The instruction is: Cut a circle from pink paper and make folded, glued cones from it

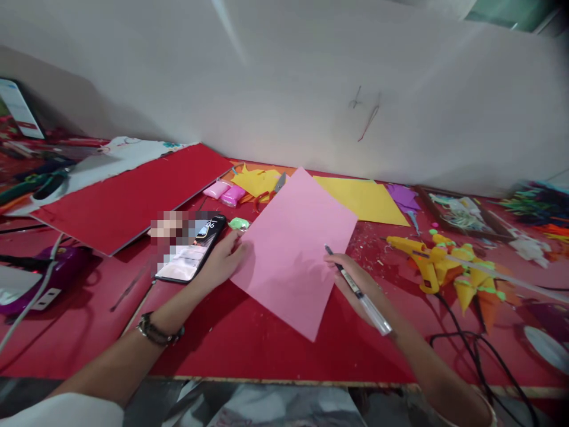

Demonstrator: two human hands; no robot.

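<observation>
A sheet of pink paper [293, 255] lies cornerwise in front of me, over the red tabletop. My left hand [226, 258], a dark bracelet at its wrist, is closed on the sheet's left edge. Between the fingers of my right hand [355, 281] is a pen [360, 293] with a clear barrel, its tip pointing up and left over the paper. That hand also rests at the sheet's right edge; its lower fingers are partly hidden. Just left of my left hand lies a phone [191, 252] with a lit screen, and a small green packet [239, 223] sits by the fingertips.
Behind the sheet are yellow paper [364, 198], scissors [267, 196] and pink packets [232, 194]. A large red board [133, 201] lies left, near a purple device [53, 276]. On the right are a yellow glue gun [418, 258], its black cord [471, 338], and a tray [462, 213].
</observation>
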